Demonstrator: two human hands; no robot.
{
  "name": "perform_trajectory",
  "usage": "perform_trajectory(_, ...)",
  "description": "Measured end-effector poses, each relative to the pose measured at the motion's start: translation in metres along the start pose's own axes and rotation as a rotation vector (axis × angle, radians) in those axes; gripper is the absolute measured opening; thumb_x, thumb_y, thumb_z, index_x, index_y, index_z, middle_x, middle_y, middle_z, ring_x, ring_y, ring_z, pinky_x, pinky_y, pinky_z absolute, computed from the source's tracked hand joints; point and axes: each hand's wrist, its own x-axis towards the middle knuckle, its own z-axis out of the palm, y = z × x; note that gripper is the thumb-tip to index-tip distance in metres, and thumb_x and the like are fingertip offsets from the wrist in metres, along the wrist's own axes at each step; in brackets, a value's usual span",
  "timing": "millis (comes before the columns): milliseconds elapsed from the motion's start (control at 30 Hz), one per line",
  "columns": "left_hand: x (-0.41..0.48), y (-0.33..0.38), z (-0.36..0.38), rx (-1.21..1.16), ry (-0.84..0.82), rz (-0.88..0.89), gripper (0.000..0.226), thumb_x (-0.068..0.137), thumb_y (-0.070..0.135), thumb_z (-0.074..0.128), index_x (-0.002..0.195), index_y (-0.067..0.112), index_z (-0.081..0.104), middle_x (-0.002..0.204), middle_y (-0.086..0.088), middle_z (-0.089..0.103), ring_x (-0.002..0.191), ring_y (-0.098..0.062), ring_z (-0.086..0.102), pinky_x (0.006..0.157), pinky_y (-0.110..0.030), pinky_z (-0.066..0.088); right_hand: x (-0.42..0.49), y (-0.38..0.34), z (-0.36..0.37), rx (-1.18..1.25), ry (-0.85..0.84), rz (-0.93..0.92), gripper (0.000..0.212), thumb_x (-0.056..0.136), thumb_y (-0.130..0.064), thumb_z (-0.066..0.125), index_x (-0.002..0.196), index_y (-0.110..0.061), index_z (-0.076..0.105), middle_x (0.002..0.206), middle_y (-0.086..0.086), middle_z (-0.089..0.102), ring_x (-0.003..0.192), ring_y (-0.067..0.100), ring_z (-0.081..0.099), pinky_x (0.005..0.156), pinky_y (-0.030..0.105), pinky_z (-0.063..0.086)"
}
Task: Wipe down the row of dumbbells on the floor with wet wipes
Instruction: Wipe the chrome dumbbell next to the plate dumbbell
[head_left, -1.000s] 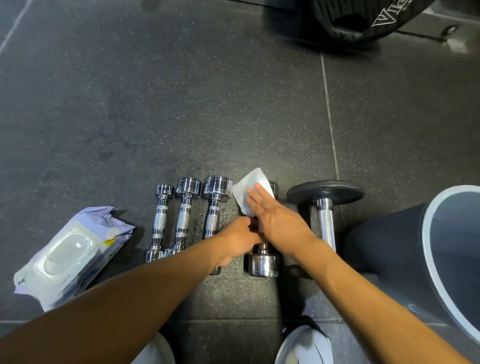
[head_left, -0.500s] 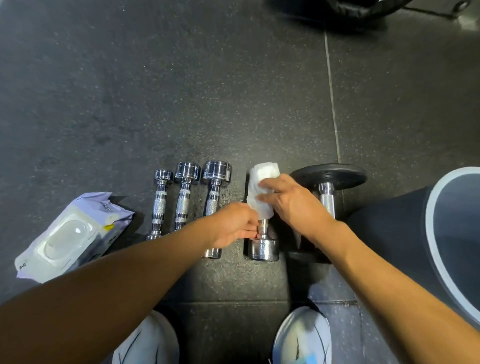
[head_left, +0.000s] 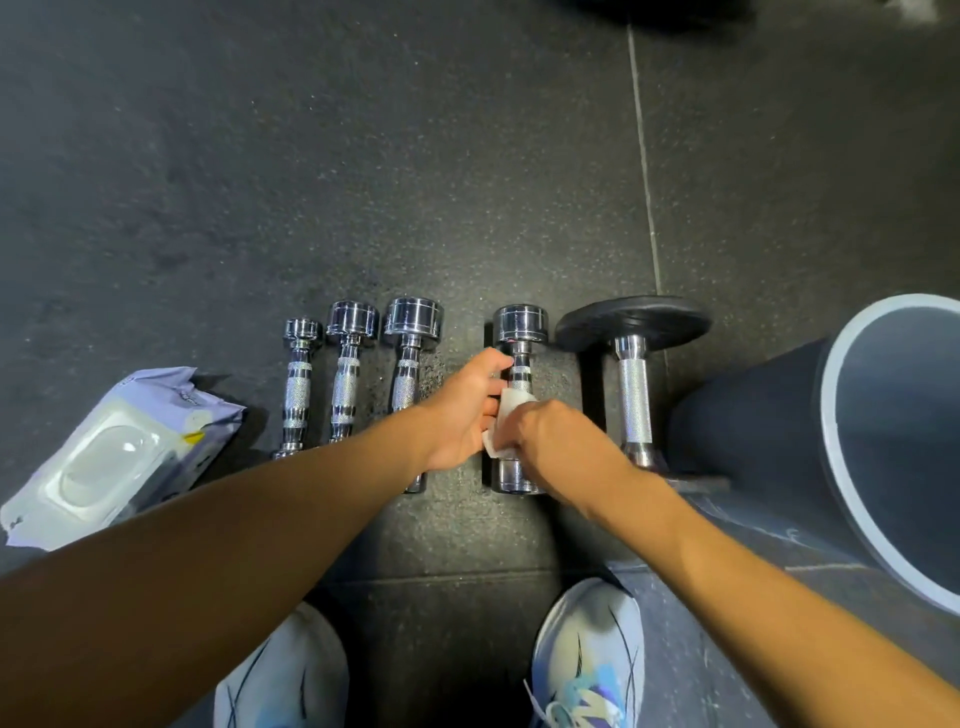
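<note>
Dumbbells (head_left: 347, 384) are laid side by side in a row across the middle of the frame, growing larger from left to right. The fourth dumbbell (head_left: 520, 323), just right of centre, is being worked on. A second ago the wet wipe (head_left: 511, 408) was spread flat over its far head under straight fingers; it has since been bunched and drawn down onto the handle, so the far head is left bare. The wipe is clasped round the lower handle by the right hand (head_left: 563, 441), its fingers curled over it, while the upper handle is gripped by the left hand (head_left: 462, 415), seemingly to stop any rolling. It is judged that the far head is done and the handle is in hand; the near head and the large black-plated dumbbell (head_left: 632, 374) at the right end probably remain. Whether the three small ones have been wiped cannot be told. A dark speckled rubber floor (head_left: 363, 156) with a pale seam is seen throughout. A pack of wipes (head_left: 114, 457) lies at lower left, a grey bin (head_left: 753, 441) is seen at the right edge, and two pale shoes (head_left: 592, 654) at the bottom
</note>
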Motion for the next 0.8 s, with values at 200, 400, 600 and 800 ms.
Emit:
perform_trajectory(200,0.003,0.003,0.004,0.072,0.080,0.005,0.043,0.103,0.041,0.051,0.125,0.004,0.060,0.108,-0.018,0.066,0.089,-0.028,0.063,0.077,-0.037,0.051,-0.031,-0.023,0.016,-0.098,0.149,-0.032,0.023,0.084,-0.009,0.069,0.100,-0.024,0.075,0.102,0.003,0.068,0.085,0.022,0.061,0.084,0.027,0.042)
perform_trajectory(400,0.002,0.007,-0.004,0.078,0.075,0.020,0.023,0.106,0.020,0.051,0.119,0.003,0.060,0.103,-0.020,0.064,0.083,-0.025,0.065,0.081,-0.041,0.057,-0.067,-0.048,0.043,0.000,0.357,-0.067,0.017,0.083,-0.016,0.059,0.091,-0.021,0.073,0.106,-0.003,0.063,0.088,0.020,0.054,0.068,0.032,0.055)
perform_trajectory(600,-0.001,0.016,-0.014,0.297,0.160,0.053,0.016,0.105,0.020,0.056,0.117,0.010,0.053,0.112,-0.005,0.057,0.107,-0.027,0.060,0.095,-0.047,0.054,-0.078,-0.050,0.050,0.118,0.359,-0.061,0.024,0.095,-0.022,0.054,0.113,-0.014,0.066,0.116,0.004,0.054,0.106,0.021,0.051,0.066,0.037,0.057)
perform_trajectory(800,-0.002,0.017,-0.021,0.344,0.170,0.079,0.020,0.105,0.021,0.056,0.109,0.002,0.057,0.095,-0.012,0.057,0.089,-0.024,0.058,0.084,-0.042,0.052,-0.037,-0.065,0.054,-0.034,0.414,-0.158,0.019,0.094,-0.027,0.060,0.107,-0.019,0.071,0.128,0.001,0.059,0.119,0.028,0.047,0.091,0.039,0.047)
